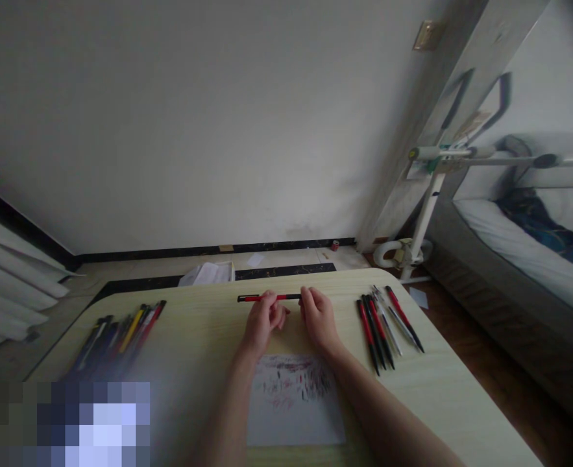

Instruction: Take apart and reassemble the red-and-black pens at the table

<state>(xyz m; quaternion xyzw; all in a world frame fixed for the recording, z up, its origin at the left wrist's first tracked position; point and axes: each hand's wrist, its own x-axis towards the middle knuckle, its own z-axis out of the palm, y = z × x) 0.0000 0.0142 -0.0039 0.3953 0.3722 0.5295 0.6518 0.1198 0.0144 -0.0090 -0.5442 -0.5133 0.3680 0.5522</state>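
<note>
Both my hands hold one red and black pen (253, 298) level above the far part of the light wooden table (203, 344). My left hand (263, 321) pinches it near the middle. My right hand (318, 316) grips its right end. Below my wrists lies a white sheet of paper (293, 405) covered with red and black scribbles. A row of several pens (386, 321) lies to the right of my right hand. Another bunch of several pens (121, 334) lies at the left of the table.
A pixelated patch (65, 425) covers the table's near left corner. Beyond the table is a white wall, with papers (208, 274) on the floor. A white stand (425, 214) and a bed (520, 240) are at the right.
</note>
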